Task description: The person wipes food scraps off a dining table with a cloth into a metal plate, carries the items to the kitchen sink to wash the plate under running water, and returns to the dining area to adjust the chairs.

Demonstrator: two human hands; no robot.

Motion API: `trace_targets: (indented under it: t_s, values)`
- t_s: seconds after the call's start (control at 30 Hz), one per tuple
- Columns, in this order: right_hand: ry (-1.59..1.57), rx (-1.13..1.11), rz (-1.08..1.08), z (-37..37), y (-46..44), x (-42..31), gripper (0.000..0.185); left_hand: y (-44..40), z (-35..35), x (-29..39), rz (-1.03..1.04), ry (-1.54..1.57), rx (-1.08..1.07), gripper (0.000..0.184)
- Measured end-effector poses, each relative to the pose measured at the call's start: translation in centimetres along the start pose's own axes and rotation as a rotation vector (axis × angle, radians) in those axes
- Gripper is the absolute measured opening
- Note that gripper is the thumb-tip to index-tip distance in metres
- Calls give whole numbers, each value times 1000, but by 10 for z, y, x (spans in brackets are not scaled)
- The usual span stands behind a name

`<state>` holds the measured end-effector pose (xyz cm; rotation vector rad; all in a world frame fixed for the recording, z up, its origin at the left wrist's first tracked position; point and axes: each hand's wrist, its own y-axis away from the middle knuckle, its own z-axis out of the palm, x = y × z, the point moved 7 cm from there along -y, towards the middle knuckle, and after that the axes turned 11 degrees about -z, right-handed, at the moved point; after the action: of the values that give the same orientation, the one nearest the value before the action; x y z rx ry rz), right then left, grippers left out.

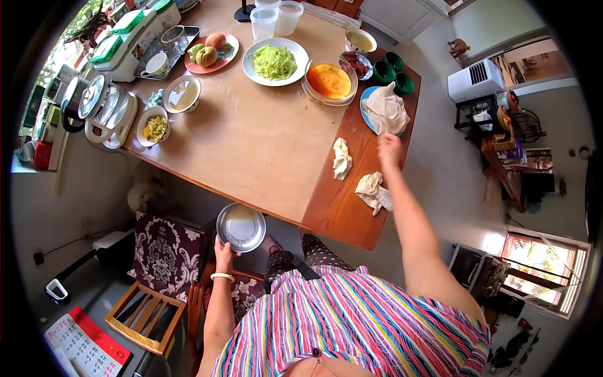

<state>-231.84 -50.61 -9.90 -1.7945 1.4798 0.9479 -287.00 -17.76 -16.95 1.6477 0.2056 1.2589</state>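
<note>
My left hand (225,256) is closed on the rim of a shallow metal bowl (241,227), held beyond the table's front edge; a little pale residue shows inside it. At the table's right side, my right hand (390,146) is closed at the near edge of a crumpled white cloth (385,108), which lies on a blue plate (366,119). The fingertips are partly hidden, but they seem to pinch the cloth. Two more crumpled cloths lie close by: a cream one (342,158) and a patterned one (374,191).
A glass bowl of beaten egg (329,81), a plate of shredded green vegetable (274,61) and several green cups (394,61) stand towards the back. Bowls (183,94), a fruit plate (213,51) and a kettle (94,97) are at left. A chair (164,251) stands below the table.
</note>
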Motion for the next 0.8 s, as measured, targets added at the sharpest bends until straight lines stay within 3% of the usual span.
trace_targets:
  t_s: [0.03,0.07,0.1,0.13,0.23,0.33,0.43,0.53,0.63,0.7,0.8]
  values:
    - [-88,28,-256,22,42,-86,12,-1,0,0,0,5,1,42]
    - [-21,-138,-440,51,67,-108,18,-1,0,-2,-2,8,2,42]
    - [229,-235,-703,74,93,-129,25,-1,-1,-3,-6,7,1,42]
    - [461,-320,-748,90,110,-134,26,0,0,-3,-6,-6,1,42]
    - [251,-144,-635,92,92,-108,23,1,-3,0,8,-10,-3,42]
    - [26,168,-355,40,76,-96,26,3,1,2,6,20,-17,42]
    - [368,381,-129,21,55,-45,37,-2,-2,-3,-2,14,-2,42]
    - [298,342,26,47,40,-30,39,-2,-2,-2,-22,11,2,42]
    - [242,352,-101,85,18,-50,35,3,0,2,-9,32,21,43]
    - [162,319,-32,92,2,-67,31,1,-1,3,0,13,18,43]
    - [303,278,-146,106,-8,-70,27,-2,-4,-2,13,21,-19,44]
